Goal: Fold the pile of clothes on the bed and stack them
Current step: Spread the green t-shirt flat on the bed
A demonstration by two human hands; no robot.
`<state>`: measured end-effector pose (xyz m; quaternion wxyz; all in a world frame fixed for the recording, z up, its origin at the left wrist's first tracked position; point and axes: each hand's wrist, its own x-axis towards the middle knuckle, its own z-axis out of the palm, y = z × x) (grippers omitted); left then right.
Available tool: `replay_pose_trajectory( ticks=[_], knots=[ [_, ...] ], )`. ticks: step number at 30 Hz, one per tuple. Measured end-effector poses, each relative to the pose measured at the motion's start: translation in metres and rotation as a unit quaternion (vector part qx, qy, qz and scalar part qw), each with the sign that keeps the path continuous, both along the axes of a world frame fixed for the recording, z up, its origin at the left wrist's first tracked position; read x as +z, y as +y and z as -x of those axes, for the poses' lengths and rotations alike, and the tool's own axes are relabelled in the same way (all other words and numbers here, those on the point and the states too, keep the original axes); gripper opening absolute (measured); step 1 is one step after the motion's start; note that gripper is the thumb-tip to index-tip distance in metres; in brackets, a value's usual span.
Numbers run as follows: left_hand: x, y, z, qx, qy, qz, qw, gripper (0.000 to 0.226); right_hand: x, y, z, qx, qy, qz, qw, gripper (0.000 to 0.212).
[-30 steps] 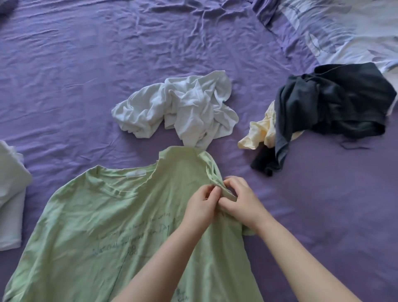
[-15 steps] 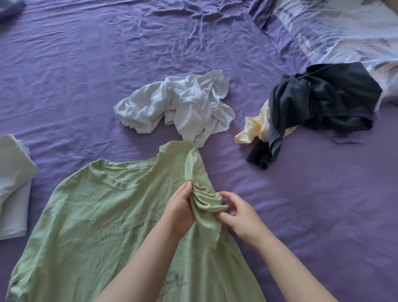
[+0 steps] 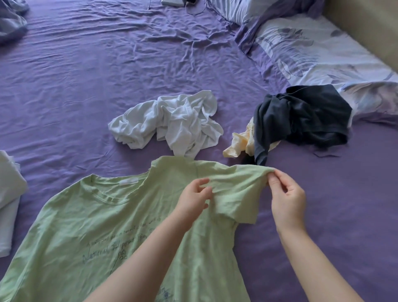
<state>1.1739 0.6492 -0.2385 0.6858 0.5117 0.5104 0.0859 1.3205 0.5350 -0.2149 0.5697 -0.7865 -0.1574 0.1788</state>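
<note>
A light green T-shirt (image 3: 90, 226) with dark handwriting print lies face up on the purple bed sheet (image 3: 86, 86), collar toward the far side. Its right sleeve is stretched out sideways. My right hand (image 3: 286, 194) pinches the sleeve's outer end. My left hand (image 3: 193, 196) holds the sleeve fabric near the shoulder seam. Beyond the shirt lie a crumpled white garment (image 3: 172, 122), a crumpled dark garment (image 3: 301, 116) and a pale yellow garment (image 3: 239, 142) partly under the dark one.
Folded white clothing (image 3: 8, 194) sits at the left edge. A floral pillow (image 3: 312, 49) lies at the far right beside a beige wall. A small device with cables (image 3: 172, 2) rests at the far edge.
The bunched right sleeve has been pulled out flat to the right by my right hand. My left hand stayed near the shoulder. The camera tilted up, showing more of the bed.
</note>
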Motion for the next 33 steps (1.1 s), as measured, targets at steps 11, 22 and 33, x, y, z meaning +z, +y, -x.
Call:
replay_pose_trajectory(
  ticks=[11, 22, 33],
  knots=[
    [-0.01, 0.045, -0.052, -0.17, 0.131, -0.313, 0.925, 0.039, -0.018, 0.002, -0.03, 0.016, -0.001, 0.096, 0.995, 0.033],
    [-0.015, 0.053, -0.133, -0.046, -0.096, 0.051, 0.993, 0.02, -0.048, 0.08, -0.073, 0.247, -0.059, 0.227, 0.94, 0.076],
    [0.054, 0.128, -0.166, -0.021, -0.198, -0.104, 0.975, 0.023, -0.015, 0.192, -0.105, 0.278, -0.058, 0.026, 0.958, 0.079]
  ],
)
